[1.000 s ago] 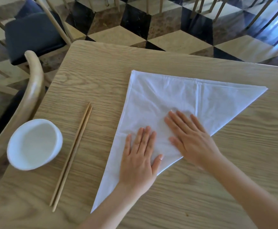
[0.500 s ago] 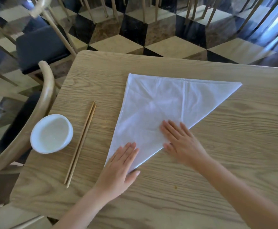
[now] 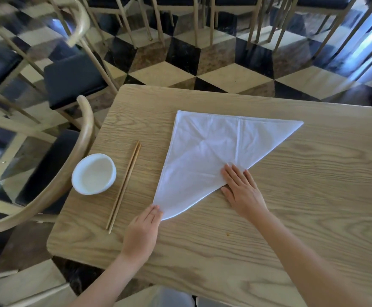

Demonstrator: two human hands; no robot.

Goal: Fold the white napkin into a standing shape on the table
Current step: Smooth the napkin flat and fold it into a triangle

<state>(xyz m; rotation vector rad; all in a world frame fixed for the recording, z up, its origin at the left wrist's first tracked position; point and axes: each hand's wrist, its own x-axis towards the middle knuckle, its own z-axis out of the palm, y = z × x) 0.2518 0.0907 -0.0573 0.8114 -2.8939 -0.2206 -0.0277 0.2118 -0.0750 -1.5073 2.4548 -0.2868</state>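
Observation:
The white napkin (image 3: 211,151) lies flat on the wooden table (image 3: 291,207), folded into a triangle with its long fold running from the near-left tip to the far-right tip. My left hand (image 3: 142,233) lies flat with its fingertips at the napkin's near tip; whether it pinches the cloth is unclear. Flat and with its fingers together, my right hand (image 3: 242,191) presses on the long folded edge near its middle.
A white bowl (image 3: 94,176) and a pair of wooden chopsticks (image 3: 125,186) lie to the left of the napkin. A curved wooden chair back (image 3: 70,165) stands at the table's left edge. More chairs stand beyond on the chequered floor.
My left hand has slid down the napkin to its near tip, now mostly off the cloth. My right hand has slid back toward the folded edge. The camera has pulled back and up.

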